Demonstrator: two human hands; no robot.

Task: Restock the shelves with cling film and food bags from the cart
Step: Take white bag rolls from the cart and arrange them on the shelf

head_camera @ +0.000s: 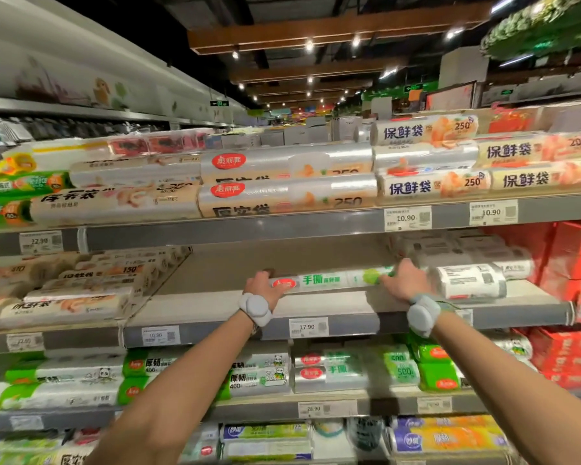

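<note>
Two bare forearms (188,380) led up to the middle shelf (215,307). There the left hand (265,290) and right hand (403,283) each gripped one end of the cling-film roll (326,280), which lay parallel to the shelf's front edge.

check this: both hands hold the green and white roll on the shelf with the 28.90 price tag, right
Not quite. The head view shows the left hand and right hand holding the green and white roll on the shelf with the 17.90 price tag; the 28.90 tag is one shelf lower.

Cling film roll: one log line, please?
white-green cling film roll: on grey shelf | left hand: holds one end | right hand: holds other end
</note>
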